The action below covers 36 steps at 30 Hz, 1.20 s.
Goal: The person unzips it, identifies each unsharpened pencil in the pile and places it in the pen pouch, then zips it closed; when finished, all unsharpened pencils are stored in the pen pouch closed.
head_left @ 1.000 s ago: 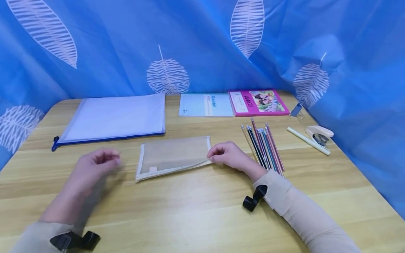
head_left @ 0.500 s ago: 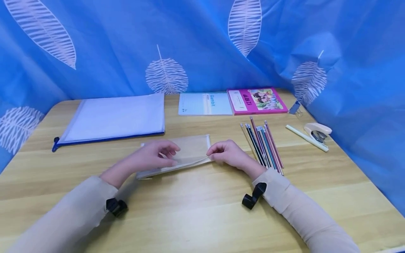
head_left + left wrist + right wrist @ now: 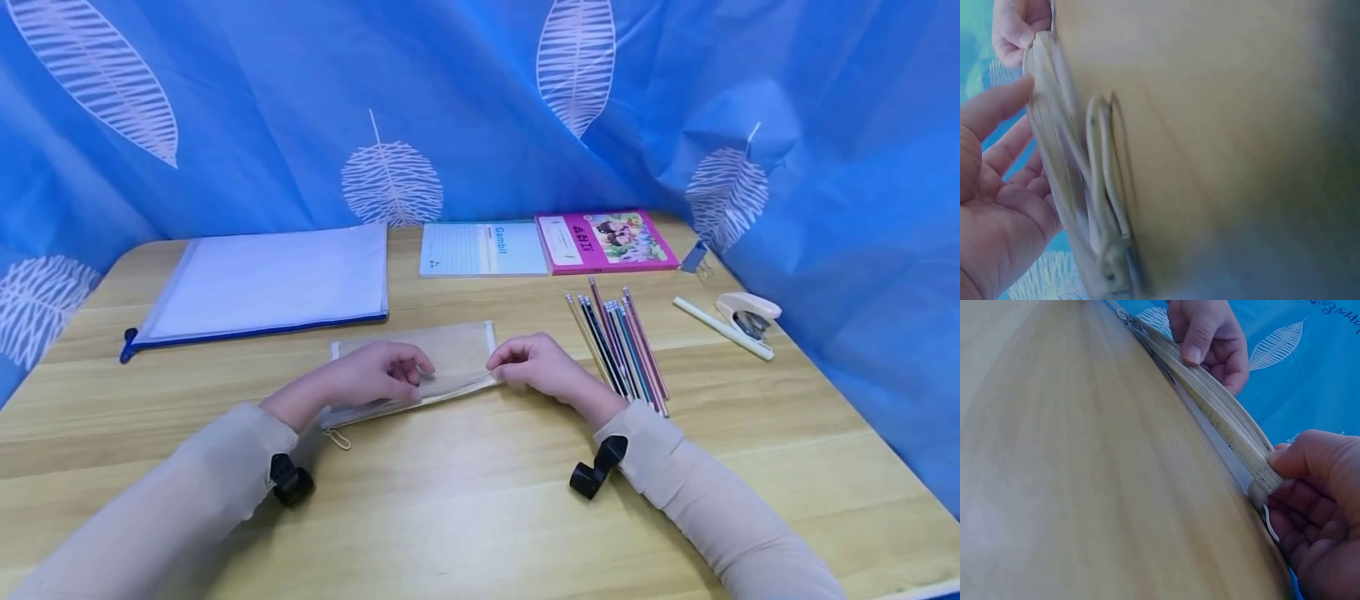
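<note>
A see-through beige zipper pouch [image 3: 457, 346] lies on the table in the head view, its pale zipper edge facing the person. My right hand [image 3: 536, 365] pinches the right end of that edge between thumb and fingers; the right wrist view shows the zipper band [image 3: 1229, 419] in its grip. My left hand [image 3: 382, 373] is over the left half of the pouch, fingers loosely bent. In the left wrist view its thumb [image 3: 1004, 106] meets the band's edge, with the other fingers partly behind the band. A looped zipper pull [image 3: 337, 439] hangs at the left corner.
Several pencils [image 3: 618, 346] lie right of the pouch. Beyond them are a pale pen [image 3: 723, 329], a tape dispenser [image 3: 750, 315] and a binder clip [image 3: 695, 257]. A blue notebook [image 3: 483, 250], a pink book [image 3: 606, 242] and a white zip file bag [image 3: 273, 279] lie at the back.
My left hand has moved right, from the table left of the pouch onto the pouch near its zipper edge. My right hand keeps its pinch at the right end.
</note>
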Available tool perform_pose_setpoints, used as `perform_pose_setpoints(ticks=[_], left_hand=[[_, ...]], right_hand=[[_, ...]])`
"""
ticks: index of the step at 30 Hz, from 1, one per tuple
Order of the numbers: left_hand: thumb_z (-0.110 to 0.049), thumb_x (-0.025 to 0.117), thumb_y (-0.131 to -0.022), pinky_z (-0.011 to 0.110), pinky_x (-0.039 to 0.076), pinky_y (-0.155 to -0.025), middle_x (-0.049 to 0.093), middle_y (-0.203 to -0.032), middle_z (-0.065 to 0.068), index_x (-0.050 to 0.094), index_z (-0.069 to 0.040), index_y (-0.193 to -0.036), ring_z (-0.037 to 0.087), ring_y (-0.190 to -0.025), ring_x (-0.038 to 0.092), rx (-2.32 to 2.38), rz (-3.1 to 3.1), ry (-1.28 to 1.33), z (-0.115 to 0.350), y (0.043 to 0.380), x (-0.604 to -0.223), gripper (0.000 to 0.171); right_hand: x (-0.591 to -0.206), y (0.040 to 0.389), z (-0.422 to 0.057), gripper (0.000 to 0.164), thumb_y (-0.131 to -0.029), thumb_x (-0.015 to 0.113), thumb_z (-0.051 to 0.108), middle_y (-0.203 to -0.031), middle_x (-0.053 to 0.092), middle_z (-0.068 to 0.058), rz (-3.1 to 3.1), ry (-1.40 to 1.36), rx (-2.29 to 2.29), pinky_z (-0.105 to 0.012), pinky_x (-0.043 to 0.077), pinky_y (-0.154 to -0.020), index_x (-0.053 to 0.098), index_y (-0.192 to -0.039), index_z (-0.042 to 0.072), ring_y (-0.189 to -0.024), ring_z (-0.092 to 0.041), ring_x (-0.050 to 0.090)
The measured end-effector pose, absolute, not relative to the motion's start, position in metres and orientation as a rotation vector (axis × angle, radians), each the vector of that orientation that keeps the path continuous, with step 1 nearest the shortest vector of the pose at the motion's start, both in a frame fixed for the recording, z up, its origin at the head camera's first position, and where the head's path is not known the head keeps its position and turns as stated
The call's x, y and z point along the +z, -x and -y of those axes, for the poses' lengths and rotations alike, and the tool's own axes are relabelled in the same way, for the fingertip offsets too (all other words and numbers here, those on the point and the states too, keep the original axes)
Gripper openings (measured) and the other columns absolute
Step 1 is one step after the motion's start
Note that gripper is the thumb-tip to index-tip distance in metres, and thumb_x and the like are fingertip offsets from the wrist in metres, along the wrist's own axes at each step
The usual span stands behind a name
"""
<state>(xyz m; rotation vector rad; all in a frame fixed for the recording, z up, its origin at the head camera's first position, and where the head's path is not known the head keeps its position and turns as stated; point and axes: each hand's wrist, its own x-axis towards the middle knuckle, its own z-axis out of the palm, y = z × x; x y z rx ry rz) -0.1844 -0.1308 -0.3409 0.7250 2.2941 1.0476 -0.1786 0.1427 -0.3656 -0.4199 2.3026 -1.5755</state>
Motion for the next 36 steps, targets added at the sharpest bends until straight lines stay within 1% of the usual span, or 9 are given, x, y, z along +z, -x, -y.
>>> perform_pose_setpoints(ticks=[4,8,11,14,18,21,25,28,36], left_hand=[[-0.01,0.065,-0.085,0.029,0.046,-0.069,0.061,-0.084,0.003,0.065,-0.005,-0.101,0.015,-0.076,0.052,1.085,-2.264,-0.697,0.134,0.188,-0.346,0.017],[-0.011,0.065,-0.086,0.03,0.045,-0.073,0.062,-0.084,0.002,0.068,-0.005,-0.098,0.015,-0.076,0.052,1.097,-2.245,-0.671,0.136,0.191,-0.349,0.014],[-0.012,0.064,-0.086,0.029,0.044,-0.07,0.063,-0.083,0.001,0.068,-0.006,-0.098,0.015,-0.072,0.052,1.104,-2.238,-0.622,0.137,0.193,-0.351,0.014],[-0.013,0.063,-0.087,0.028,0.043,-0.065,0.063,-0.082,0.0,0.069,-0.007,-0.098,0.015,-0.067,0.051,1.128,-2.224,-0.569,0.138,0.195,-0.352,0.014],[-0.013,0.063,-0.087,0.026,0.042,-0.06,0.062,-0.079,-0.001,0.068,-0.005,-0.099,0.015,-0.064,0.05,1.176,-2.2,-0.527,0.139,0.195,-0.353,0.015],[-0.011,0.064,-0.086,0.025,0.043,-0.059,0.061,-0.077,-0.001,0.067,-0.003,-0.101,0.014,-0.065,0.05,1.223,-2.191,-0.499,0.14,0.193,-0.352,0.018],[-0.009,0.064,-0.085,0.023,0.045,-0.06,0.061,-0.076,-0.003,0.066,0.001,-0.104,0.011,-0.065,0.051,1.284,-2.194,-0.446,0.14,0.19,-0.348,0.021],[-0.007,0.062,-0.086,0.023,0.045,-0.062,0.061,-0.077,-0.003,0.064,0.003,-0.106,0.011,-0.066,0.051,1.329,-2.191,-0.402,0.14,0.188,-0.345,0.023],[-0.009,0.062,-0.087,0.022,0.045,-0.065,0.06,-0.082,-0.006,0.062,0.005,-0.111,0.01,-0.073,0.05,1.479,-2.147,-0.301,0.143,0.188,-0.342,0.027]], right_hand=[[-0.362,0.18,-0.145,0.018,-0.082,0.067,0.009,-0.089,0.066,-0.004,-2.332,0.456,-1.525,-0.025,0.046,-0.068,0.068,-0.097,0.001,-0.079,-0.014,0.056],[-0.35,0.181,-0.159,0.027,-0.083,0.067,0.014,-0.101,0.065,-0.009,-2.392,0.535,-1.487,-0.028,0.048,-0.081,0.064,-0.107,0.004,-0.092,-0.017,0.058],[-0.337,0.184,-0.179,0.033,-0.084,0.066,0.016,-0.11,0.062,-0.013,-2.485,0.537,-1.483,-0.03,0.048,-0.085,0.061,-0.114,0.003,-0.099,-0.021,0.058],[-0.325,0.189,-0.209,0.037,-0.087,0.064,0.019,-0.118,0.059,-0.015,-2.602,0.421,-1.449,-0.033,0.046,-0.09,0.057,-0.119,0.003,-0.105,-0.023,0.056],[-0.319,0.194,-0.254,0.043,-0.09,0.06,0.023,-0.123,0.054,-0.018,-2.728,0.183,-1.317,-0.042,0.042,-0.095,0.05,-0.127,0.002,-0.11,-0.028,0.051],[-0.322,0.193,-0.282,0.048,-0.09,0.059,0.023,-0.12,0.053,-0.022,-2.762,0.034,-1.17,-0.044,0.044,-0.091,0.046,-0.129,-0.001,-0.107,-0.032,0.051],[-0.332,0.19,-0.306,0.053,-0.088,0.062,0.021,-0.112,0.054,-0.022,-2.706,-0.079,-1.078,-0.031,0.05,-0.079,0.043,-0.129,-0.006,-0.092,-0.023,0.057],[-0.338,0.19,-0.314,0.055,-0.085,0.065,0.018,-0.106,0.055,-0.019,-2.654,-0.118,-1.112,-0.024,0.05,-0.071,0.043,-0.129,-0.008,-0.081,-0.013,0.058],[-0.338,0.195,-0.317,0.049,-0.086,0.062,0.01,-0.1,0.049,-0.014,-2.557,-0.154,-1.185,-0.025,0.054,-0.074,0.042,-0.127,-0.009,-0.078,-0.01,0.059]])
